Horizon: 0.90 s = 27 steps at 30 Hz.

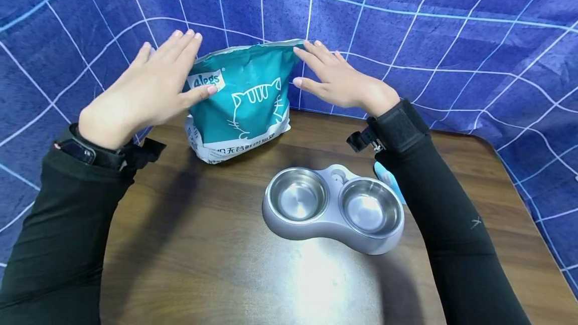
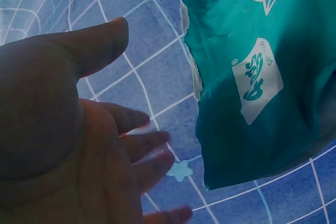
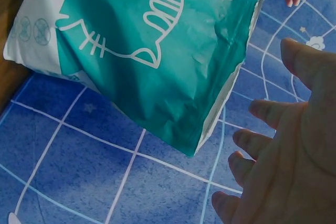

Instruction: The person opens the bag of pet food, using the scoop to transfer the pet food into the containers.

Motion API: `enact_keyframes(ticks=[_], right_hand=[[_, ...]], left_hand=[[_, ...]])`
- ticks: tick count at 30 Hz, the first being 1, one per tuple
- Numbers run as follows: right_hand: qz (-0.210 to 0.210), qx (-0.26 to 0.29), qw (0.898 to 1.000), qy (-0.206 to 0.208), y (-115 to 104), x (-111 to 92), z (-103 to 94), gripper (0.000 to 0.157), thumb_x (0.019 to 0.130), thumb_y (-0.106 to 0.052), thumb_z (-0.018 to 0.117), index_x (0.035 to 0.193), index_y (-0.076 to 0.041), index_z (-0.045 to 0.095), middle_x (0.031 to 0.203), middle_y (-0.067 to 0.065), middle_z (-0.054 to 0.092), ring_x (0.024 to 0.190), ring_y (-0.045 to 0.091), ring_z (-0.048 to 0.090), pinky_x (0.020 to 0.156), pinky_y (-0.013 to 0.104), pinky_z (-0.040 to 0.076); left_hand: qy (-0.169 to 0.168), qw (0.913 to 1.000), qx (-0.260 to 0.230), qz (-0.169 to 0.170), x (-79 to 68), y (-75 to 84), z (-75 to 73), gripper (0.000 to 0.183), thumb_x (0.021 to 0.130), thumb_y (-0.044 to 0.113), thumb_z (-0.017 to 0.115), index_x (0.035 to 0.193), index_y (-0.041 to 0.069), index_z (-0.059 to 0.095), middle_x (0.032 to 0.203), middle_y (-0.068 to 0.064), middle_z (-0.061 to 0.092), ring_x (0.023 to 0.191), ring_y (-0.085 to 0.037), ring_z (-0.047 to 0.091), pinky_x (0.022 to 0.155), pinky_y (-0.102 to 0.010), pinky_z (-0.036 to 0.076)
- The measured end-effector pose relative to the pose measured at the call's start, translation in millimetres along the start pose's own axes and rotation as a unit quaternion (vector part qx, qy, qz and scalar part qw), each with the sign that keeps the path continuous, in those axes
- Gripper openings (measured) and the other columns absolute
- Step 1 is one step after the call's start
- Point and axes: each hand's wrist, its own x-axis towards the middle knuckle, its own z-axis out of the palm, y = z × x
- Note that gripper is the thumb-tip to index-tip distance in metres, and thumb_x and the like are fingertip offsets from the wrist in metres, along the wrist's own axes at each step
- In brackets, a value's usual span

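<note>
A teal and white cat food bag (image 1: 248,97) stands upright at the back of the wooden table, its top edge torn. At its upper left, my left hand (image 1: 153,82) is raised with fingers extended. My right hand (image 1: 343,82) hovers at the bag's upper right corner, fingers extended and palm turned down toward the bag. In the left wrist view a gap shows between the fingers and the torn edge of the bag (image 2: 262,98). The right wrist view likewise shows the fingers apart from the bag (image 3: 152,51). Neither hand holds anything.
A grey double pet bowl (image 1: 334,209) with two steel dishes sits on the wooden table (image 1: 217,265) in front of the bag. Partly hidden behind my right sleeve lies a light blue object (image 1: 389,180). A blue gridded cloth (image 1: 406,19) hangs behind the table.
</note>
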Motion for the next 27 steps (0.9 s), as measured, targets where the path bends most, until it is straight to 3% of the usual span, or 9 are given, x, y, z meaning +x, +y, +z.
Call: enact_keyframes(ticks=[5,10,14,19,21,24,27], right_hand=[[-0.006,0.014,1.000,-0.004,0,14,-6.6,0.066,0.103,-0.043,0.029,0.154,-0.013,0.002,0.159,0.011,-0.007,0.143,0.022,-0.014,0.113,0.047,-0.009],[0.008,0.038,0.999,-0.017,5,25,-9.3,0.065,0.102,-0.045,0.027,0.154,-0.015,-0.001,0.159,0.008,-0.009,0.142,0.020,-0.016,0.113,0.047,-0.010],[0.021,0.051,0.998,-0.030,11,32,-8.9,0.065,0.102,-0.046,0.024,0.154,-0.017,-0.003,0.158,0.005,-0.012,0.141,0.017,-0.019,0.112,0.045,-0.012],[0.024,0.050,0.998,-0.033,13,36,-8.0,0.065,0.102,-0.046,0.024,0.154,-0.017,-0.003,0.158,0.006,-0.012,0.142,0.019,-0.017,0.112,0.045,-0.011],[0.023,0.039,0.999,-0.008,12,36,-7.4,0.065,0.102,-0.045,0.027,0.154,-0.015,0.002,0.159,0.009,-0.003,0.144,0.022,-0.009,0.114,0.044,-0.005],[0.033,0.018,0.997,0.060,6,35,-5.2,0.060,0.101,-0.042,0.034,0.151,-0.010,0.024,0.153,0.013,0.026,0.142,0.025,0.019,0.113,0.045,0.019],[0.056,0.017,0.991,0.118,-2,37,-2.5,0.044,0.100,-0.035,0.041,0.135,-0.010,0.049,0.127,0.009,0.054,0.114,0.022,0.050,0.093,0.040,0.042]], left_hand=[[-0.035,0.9984,-0.041,-0.018,17.4,-9.5,-8.8,0.085,0.099,0.047,0.038,0.148,0.000,-0.013,0.154,-0.022,-0.012,0.141,-0.033,-0.014,0.111,-0.056,-0.001],[-0.073,0.9960,-0.042,-0.029,32.3,-21.2,-12.4,0.079,0.101,0.047,0.030,0.148,0.000,-0.012,0.153,-0.025,-0.012,0.141,-0.036,-0.011,0.110,-0.058,0.000],[-0.086,0.9956,-0.037,-0.008,42.2,-26.0,-13.5,0.067,0.104,0.039,0.023,0.150,-0.004,0.001,0.152,-0.031,0.007,0.140,-0.044,0.005,0.111,-0.057,0.006],[-0.085,0.9958,-0.032,-0.004,53.6,-23.0,-13.6,0.050,0.105,0.024,0.022,0.146,-0.004,0.030,0.143,-0.029,0.036,0.134,-0.045,0.029,0.106,-0.060,0.024],[-0.082,0.9961,-0.030,-0.013,56.2,-21.5,-14.5,0.048,0.105,0.023,0.023,0.143,-0.003,0.037,0.139,-0.028,0.042,0.129,-0.044,0.036,0.101,-0.060,0.029],[-0.074,0.9967,-0.031,-0.010,58.8,-20.0,-17.5,0.047,0.105,0.023,0.025,0.139,-0.003,0.043,0.133,-0.027,0.048,0.120,-0.041,0.045,0.097,-0.058,0.033],[-0.067,0.9972,-0.033,0.005,63.4,-16.8,-22.0,0.042,0.104,0.017,0.028,0.134,-0.006,0.048,0.125,-0.028,0.053,0.108,-0.039,0.050,0.091,-0.053,0.037]])
